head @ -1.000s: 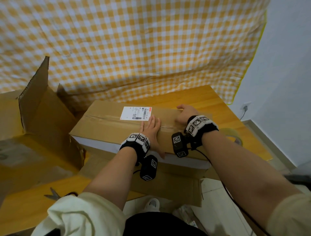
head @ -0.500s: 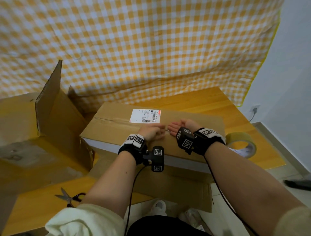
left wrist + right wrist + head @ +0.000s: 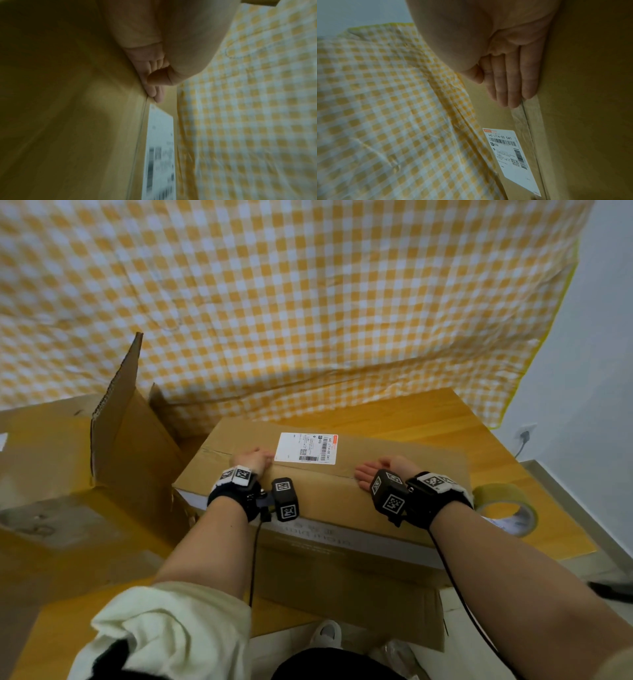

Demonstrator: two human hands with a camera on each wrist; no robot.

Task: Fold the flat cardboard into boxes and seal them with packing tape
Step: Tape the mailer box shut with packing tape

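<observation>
A closed cardboard box (image 3: 329,474) lies on the wooden bench (image 3: 428,412), reaching from the middle to the near edge, with one loose flap hanging over that edge. Both hands rest on its top along the taped centre seam (image 3: 528,121). The left hand (image 3: 255,458) lies flat with its fingers (image 3: 155,93) straight and pressed onto the seam, touching the left end of the white shipping label (image 3: 306,448). The right hand (image 3: 380,469) is set on its edge on the seam to the right of the label, fingers (image 3: 510,81) straight and close together, gripping nothing. A roll of packing tape (image 3: 507,508) sits by the bench's right edge, just beside the box. A second, open cardboard box (image 3: 68,467) takes up the bench's left side. A yellow checked cloth (image 3: 291,302) hangs behind the far edge.
</observation>
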